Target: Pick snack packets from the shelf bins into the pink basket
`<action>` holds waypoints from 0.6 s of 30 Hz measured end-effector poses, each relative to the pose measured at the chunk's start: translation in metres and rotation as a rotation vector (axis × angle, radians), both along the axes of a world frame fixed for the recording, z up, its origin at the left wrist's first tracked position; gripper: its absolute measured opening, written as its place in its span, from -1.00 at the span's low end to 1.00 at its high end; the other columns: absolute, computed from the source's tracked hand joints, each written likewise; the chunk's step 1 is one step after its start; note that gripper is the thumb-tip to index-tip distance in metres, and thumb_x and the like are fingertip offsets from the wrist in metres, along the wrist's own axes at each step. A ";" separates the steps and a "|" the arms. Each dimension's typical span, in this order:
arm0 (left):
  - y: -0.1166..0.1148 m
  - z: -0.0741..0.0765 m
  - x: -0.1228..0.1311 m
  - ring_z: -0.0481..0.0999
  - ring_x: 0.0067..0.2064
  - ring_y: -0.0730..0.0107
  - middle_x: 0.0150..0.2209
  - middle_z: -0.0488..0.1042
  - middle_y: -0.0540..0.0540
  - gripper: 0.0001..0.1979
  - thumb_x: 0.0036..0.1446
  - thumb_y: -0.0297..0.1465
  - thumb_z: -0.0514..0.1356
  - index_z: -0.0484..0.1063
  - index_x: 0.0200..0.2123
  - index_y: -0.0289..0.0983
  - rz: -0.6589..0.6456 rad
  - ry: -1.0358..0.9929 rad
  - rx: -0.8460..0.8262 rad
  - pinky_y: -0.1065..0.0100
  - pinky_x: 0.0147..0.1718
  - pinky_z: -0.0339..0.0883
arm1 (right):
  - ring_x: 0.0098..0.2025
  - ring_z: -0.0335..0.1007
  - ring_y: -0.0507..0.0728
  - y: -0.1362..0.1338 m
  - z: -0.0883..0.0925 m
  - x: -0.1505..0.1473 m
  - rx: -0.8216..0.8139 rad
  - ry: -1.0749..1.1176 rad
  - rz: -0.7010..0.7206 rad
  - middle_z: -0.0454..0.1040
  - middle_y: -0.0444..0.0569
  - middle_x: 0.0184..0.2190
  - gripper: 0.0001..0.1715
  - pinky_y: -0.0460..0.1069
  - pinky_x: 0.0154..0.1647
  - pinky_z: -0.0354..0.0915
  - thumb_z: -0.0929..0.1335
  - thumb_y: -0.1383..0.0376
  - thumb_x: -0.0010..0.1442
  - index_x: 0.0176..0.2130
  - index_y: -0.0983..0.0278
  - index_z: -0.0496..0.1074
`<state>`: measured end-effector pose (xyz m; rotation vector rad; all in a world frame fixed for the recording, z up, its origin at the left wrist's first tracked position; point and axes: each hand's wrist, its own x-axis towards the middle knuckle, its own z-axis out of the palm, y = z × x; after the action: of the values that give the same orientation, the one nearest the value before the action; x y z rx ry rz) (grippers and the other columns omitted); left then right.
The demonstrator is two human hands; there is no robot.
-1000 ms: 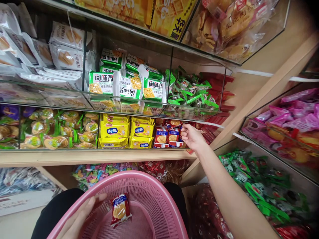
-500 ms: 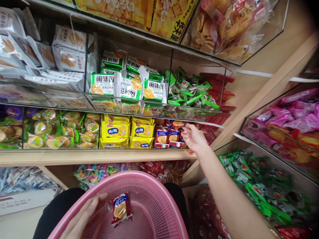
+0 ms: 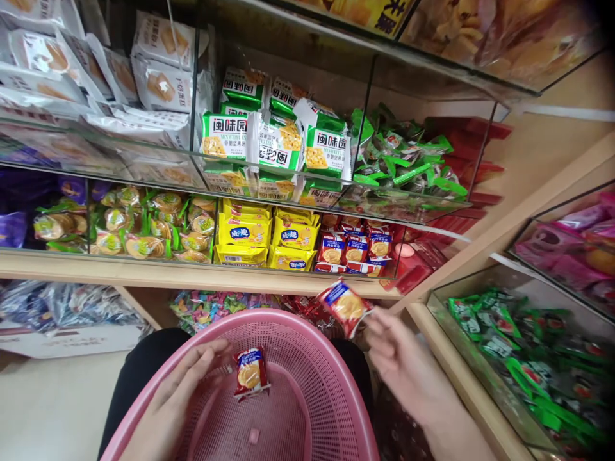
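Observation:
Between the fingertips of my right hand (image 3: 396,355) is a red and blue cookie packet (image 3: 344,306), pinched by its lower right corner and tilted above the right rim of the pink basket (image 3: 353,410). My left hand (image 3: 180,390) reaches over the basket's left side, fingers stretched out and holding nothing. Beside its fingertips, a matching packet (image 3: 250,372) lies inside the basket. More of these red and blue packets (image 3: 356,248) stand stacked on the lower shelf, behind glass.
Yellow packets (image 3: 244,232) fill the neighbouring compartment. Green and white cracker packets (image 3: 276,139) sit on the glass-fronted shelf above. A wooden shelf edge (image 3: 163,270) runs across, and a glass-sided bin of green packets (image 3: 528,358) stands at the right.
My right hand has come down from the lower shelf toward the basket, bringing a red and blue cookie packet. My left hand stays over the basket; the view has shifted slightly.

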<state>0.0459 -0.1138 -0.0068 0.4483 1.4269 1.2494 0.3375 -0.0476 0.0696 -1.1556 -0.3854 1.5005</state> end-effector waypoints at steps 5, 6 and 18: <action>-0.009 0.006 0.028 0.40 0.13 -0.01 0.01 0.52 -0.18 -0.40 -0.20 -0.15 0.44 0.48 -0.05 -0.21 -0.132 -0.331 -0.107 0.20 -0.06 0.45 | -0.63 0.16 -0.17 -0.028 -0.041 -0.062 -0.153 -0.014 0.237 0.39 -0.21 -0.44 -0.66 -0.24 -0.69 0.00 0.51 0.20 -0.12 -0.39 0.26 0.35; -0.011 0.009 0.033 0.42 0.11 -0.03 -0.01 0.52 -0.20 -0.41 -0.21 -0.19 0.46 0.48 -0.06 -0.22 -0.137 -0.359 -0.137 0.19 -0.10 0.47 | -0.62 0.19 -0.15 -0.031 -0.046 -0.072 -0.167 -0.013 0.270 0.36 -0.23 -0.49 -0.66 -0.23 -0.67 0.01 0.51 0.19 -0.11 -0.41 0.26 0.34; 0.002 0.003 0.034 0.60 -0.20 0.23 -0.14 0.56 -0.18 -0.77 0.04 -0.54 0.33 0.45 -0.20 -0.32 0.041 -0.356 -0.146 0.33 -0.27 0.54 | -0.62 0.36 -0.06 -0.051 -0.077 -0.107 -0.133 -0.066 0.481 0.47 -0.13 -0.45 -0.63 -0.21 -0.78 -0.05 0.45 0.08 -0.07 -0.40 0.25 0.30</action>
<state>0.0804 -0.1120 -0.0037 0.0904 1.2159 1.1802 0.2310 -0.0986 -0.0073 -1.2778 -0.6507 1.9297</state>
